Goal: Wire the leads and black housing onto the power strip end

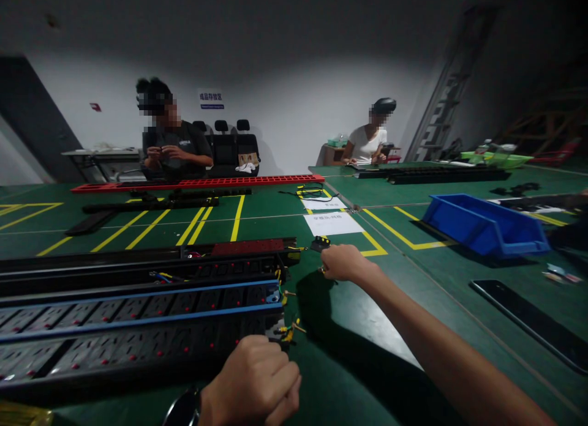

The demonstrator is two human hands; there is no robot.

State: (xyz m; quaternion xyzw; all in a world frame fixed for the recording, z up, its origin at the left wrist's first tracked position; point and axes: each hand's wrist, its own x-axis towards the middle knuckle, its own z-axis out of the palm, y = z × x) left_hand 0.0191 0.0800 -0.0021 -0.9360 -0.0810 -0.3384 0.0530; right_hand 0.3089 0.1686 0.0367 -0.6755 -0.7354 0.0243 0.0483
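My left hand (257, 380), fisted beside long black socket strips (172, 303); my right hand (342, 264), curled closed near a small black block (320, 243); contents hidden. Strips parallel on green worktop (395, 377), wired ends presumably kept reachable.

Left of the blue bin (484, 230), the right hand (342, 264) hid its fingertips, and the white sheet's (334, 224) print was blurred. Farther left and nearer than the bin, the left hand's (257, 377) palm was hidden; the picture's edges cut off the watch (182, 407) and power strips (156, 308).

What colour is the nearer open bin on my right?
The bin is blue; the head view shows it best.
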